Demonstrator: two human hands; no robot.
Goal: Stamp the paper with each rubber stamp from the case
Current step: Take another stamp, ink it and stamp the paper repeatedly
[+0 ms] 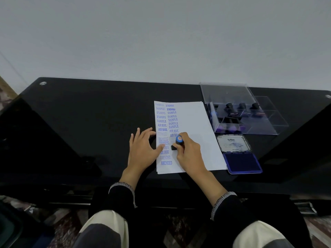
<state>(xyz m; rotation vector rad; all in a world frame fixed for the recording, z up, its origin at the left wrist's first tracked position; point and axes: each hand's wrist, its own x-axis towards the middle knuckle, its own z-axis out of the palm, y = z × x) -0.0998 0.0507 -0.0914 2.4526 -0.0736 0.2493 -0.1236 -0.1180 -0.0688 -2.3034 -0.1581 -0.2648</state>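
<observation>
I am watching the right hand [189, 151] curling its fingers around a rubber stamp [179, 143], whose blue-capped knob is poking up between thumb and forefinger while its dark base is sitting on the paper [195, 122]. The left hand [143, 149] is lying flat with fingers spread and relaxed, holding nothing — its thumb and fingertips are pressing the paper's left edge, the palm resting on the black table [80, 113].

Blue impressions are running in two columns just beyond both hands, from SAMPLE down to AMENDED by the left thumb. The sheet's right half is lying blank past the right hand.

To the right of the right hand, the ink pad [240, 162] is sitting open, touching or just beside the paper's right edge — I cannot quite tell which. Farther out beyond it, the clear case [265, 120] is standing with its lid raised and several dark stamps [241, 107] inside.

Left of the left hand, the table is stretching wide and bare to its far corner.
</observation>
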